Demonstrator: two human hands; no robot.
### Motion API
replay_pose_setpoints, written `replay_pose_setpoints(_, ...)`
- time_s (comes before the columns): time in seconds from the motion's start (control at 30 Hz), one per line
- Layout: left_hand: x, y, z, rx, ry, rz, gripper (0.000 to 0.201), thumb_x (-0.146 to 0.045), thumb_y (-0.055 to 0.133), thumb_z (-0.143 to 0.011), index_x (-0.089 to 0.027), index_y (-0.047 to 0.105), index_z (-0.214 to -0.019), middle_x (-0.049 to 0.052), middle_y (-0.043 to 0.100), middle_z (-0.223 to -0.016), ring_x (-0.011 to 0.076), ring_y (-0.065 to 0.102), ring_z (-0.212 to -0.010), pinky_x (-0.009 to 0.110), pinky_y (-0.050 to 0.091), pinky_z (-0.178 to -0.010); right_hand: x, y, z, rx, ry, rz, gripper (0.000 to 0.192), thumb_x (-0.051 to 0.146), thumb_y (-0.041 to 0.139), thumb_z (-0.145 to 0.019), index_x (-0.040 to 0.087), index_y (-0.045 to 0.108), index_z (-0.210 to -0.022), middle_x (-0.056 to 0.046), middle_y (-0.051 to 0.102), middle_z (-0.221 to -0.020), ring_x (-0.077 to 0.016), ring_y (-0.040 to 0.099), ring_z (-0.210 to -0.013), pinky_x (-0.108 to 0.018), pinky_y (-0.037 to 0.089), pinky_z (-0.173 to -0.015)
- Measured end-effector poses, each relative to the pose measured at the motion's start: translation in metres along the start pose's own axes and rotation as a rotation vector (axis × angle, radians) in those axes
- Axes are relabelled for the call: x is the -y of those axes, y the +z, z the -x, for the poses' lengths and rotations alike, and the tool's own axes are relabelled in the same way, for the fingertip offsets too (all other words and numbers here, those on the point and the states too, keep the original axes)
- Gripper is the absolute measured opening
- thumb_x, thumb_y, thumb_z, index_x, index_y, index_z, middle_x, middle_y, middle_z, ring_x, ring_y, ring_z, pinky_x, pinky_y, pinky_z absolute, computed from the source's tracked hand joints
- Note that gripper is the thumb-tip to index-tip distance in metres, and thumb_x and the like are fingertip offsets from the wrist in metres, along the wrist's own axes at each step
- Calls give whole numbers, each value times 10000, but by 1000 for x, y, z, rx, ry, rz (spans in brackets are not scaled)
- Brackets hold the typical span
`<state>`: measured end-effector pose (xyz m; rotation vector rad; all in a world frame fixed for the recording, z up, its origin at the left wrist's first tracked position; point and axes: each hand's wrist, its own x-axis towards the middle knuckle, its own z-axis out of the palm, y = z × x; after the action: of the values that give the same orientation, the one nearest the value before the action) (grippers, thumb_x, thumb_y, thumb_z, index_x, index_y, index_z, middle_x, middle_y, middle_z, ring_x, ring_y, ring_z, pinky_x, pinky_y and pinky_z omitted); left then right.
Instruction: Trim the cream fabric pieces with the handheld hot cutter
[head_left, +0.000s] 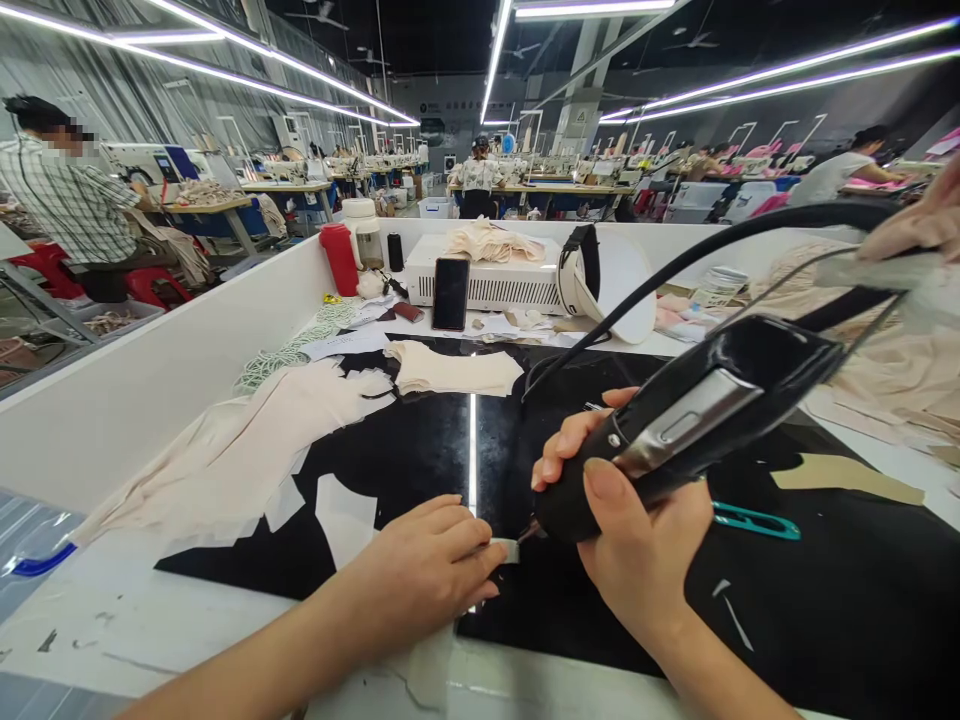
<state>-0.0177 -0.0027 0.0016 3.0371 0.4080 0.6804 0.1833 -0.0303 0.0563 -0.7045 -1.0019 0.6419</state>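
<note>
My right hand (pixel 630 530) is wrapped round a bulky black corded hand tool (pixel 675 410) with a silver panel on its side. The tool's thin metal tip (pixel 529 532) points down and left, close to a small pale strip (pixel 510 550); whether they touch I cannot tell. My left hand (pixel 435 560) lies low over the black board (pixel 420 450), its fingers closed on the other end of that strip. Just left of this hand is a white cut piece (pixel 345 515). A teal thread snipper (pixel 757 521) lies to the right, partly behind my right wrist.
Stacked pale fabric pieces (pixel 247 450) lie left, with another stack (pixel 457 370) ahead. A phone (pixel 450 295) leans on a white vented box (pixel 510 260). The black cable (pixel 660 270) arches over the right side. A beige piece (pixel 847 476) lies right. People sit at machines beyond the white wall.
</note>
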Motion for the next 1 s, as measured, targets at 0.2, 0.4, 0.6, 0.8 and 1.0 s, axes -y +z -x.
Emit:
replay_pose_setpoints(0.2,1,1,1,0,-2,-3,216,-314,603,-1176,-133,684,-1261,46,729,-1081,219,717,-964,406,617,-1021,0,-1,0,-10,-1,-14,456,431,932,-920,301,651,-1254,54,727,-882,-132,695,-641,-286,618,-612)
replay_pose_setpoints(0.4,1,1,2,23,1,-20,221,-309,653,-1154,-126,683,-1274,56,714,-1085,215,716,-996,400,615,-1051,0,1,-1,-13,-7,3,448,424,913,-930,292,633,-1255,53,721,-877,-143,691,-632,-304,614,-599)
replay_pose_setpoints(0.6,0,2,3,22,-2,-13,222,-312,629,-1165,-136,678,-1292,60,715,-1086,214,715,-997,393,618,-1047,-1,2,1,-7,2,-3,436,398,910,-930,301,631,-1251,53,721,-884,-144,691,-627,-304,612,-586)
replay_pose_setpoints(0.8,0,3,3,39,-11,-30,218,-327,614,-1171,-150,682,-1278,61,712,-1086,220,715,-1006,389,628,-1025,1,1,1,-10,8,34,382,357,870,-957,304,626,-1247,55,715,-860,-146,685,-629,-302,601,-587)
replay_pose_setpoints(1.0,-1,2,2,42,-7,-34,220,-309,697,-1127,-138,675,-1265,74,709,-1102,230,712,-1028,394,631,-1009,9,0,3,-35,6,13,427,427,910,-916,300,633,-1215,56,701,-837,-155,676,-603,-305,602,-548)
